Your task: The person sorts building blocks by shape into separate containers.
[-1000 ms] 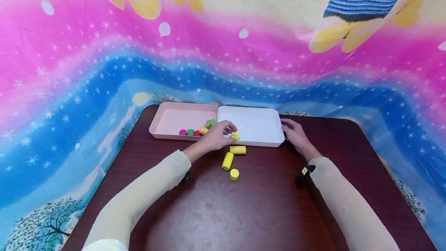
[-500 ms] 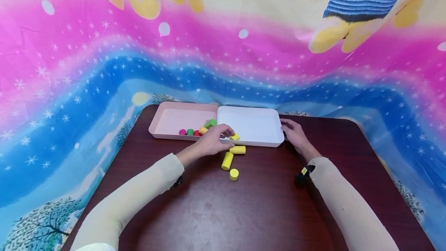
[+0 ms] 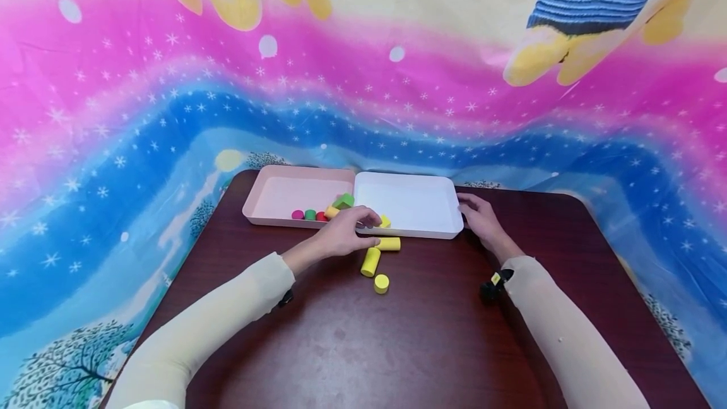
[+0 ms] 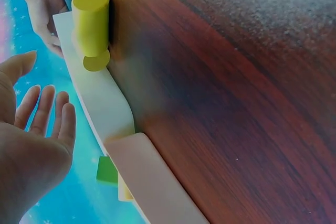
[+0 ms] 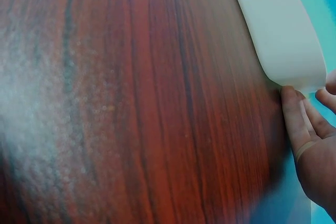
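The left hand (image 3: 343, 234), fingers relaxed and holding nothing, hovers over a yellow cylinder (image 3: 389, 243) beside the white tray (image 3: 420, 232). The right hand (image 3: 479, 216) rests straight-fingered against that tray's corner. No writing shows.

The head view looked forward and down over the whole surface (image 3: 397, 346) from some way back. Both wrist views sat close and low, skimming the wood toward the white tray (image 4: 100, 103), whose rim (image 5: 283, 35) all three views shared.
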Tool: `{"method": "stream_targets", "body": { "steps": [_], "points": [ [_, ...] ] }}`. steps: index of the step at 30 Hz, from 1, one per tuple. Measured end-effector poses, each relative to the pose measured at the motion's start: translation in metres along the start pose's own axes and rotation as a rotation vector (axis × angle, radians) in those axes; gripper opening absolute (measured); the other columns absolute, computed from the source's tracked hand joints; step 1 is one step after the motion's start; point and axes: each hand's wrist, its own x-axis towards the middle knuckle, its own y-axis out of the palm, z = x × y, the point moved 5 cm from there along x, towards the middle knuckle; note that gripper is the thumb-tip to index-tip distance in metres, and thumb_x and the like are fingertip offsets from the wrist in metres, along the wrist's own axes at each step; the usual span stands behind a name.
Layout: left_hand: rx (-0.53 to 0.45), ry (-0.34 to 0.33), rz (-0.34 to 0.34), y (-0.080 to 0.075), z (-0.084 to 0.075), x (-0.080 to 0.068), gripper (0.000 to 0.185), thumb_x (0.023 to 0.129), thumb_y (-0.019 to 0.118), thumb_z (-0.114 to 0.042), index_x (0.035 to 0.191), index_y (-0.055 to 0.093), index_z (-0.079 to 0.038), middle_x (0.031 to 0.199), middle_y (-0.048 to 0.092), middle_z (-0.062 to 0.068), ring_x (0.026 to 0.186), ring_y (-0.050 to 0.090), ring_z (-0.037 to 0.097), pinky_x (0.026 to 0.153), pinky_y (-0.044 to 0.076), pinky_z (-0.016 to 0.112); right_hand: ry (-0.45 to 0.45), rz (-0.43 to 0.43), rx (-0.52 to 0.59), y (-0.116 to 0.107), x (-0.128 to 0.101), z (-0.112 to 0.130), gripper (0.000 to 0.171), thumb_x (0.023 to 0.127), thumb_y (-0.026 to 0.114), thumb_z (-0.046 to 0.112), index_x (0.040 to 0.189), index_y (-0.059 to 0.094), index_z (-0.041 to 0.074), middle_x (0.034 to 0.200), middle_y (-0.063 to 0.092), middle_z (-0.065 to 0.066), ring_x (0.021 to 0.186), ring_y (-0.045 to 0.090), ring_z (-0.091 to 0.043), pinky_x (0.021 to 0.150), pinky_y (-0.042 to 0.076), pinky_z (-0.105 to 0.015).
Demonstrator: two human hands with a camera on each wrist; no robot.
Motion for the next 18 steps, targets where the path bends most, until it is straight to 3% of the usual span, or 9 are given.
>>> {"method": "stream_targets", "body": {
  "steps": [7,18],
  "points": [
    [-0.01,0.006,0.023,0.003,0.002,-0.006,0.042,0.092,0.085,-0.026,0.128,0.069,-0.011,0.124,0.07,0.003,0.118,0.066,0.019,0.108,0.055,0.037,0.003,-0.007,0.001,-0.001,0.003,-0.003,0.052,0.114,0.045,0.013,0.164,0.037,0.006,0.16,0.043,-0.024,0.136,0.052,-0.041,0.096,0.06,-0.041],
    [-0.005,0.004,0.087,0.006,0.003,-0.017,0.047,0.092,0.086,-0.027,0.132,0.068,-0.01,0.125,0.071,0.004,0.116,0.067,0.02,0.107,0.056,0.036,-0.014,-0.004,0.006,0.001,-0.003,0.003,0.052,0.113,0.046,0.01,0.163,0.037,0.001,0.157,0.044,-0.028,0.132,0.055,-0.041,0.084,0.062,-0.028]
  ]
}}
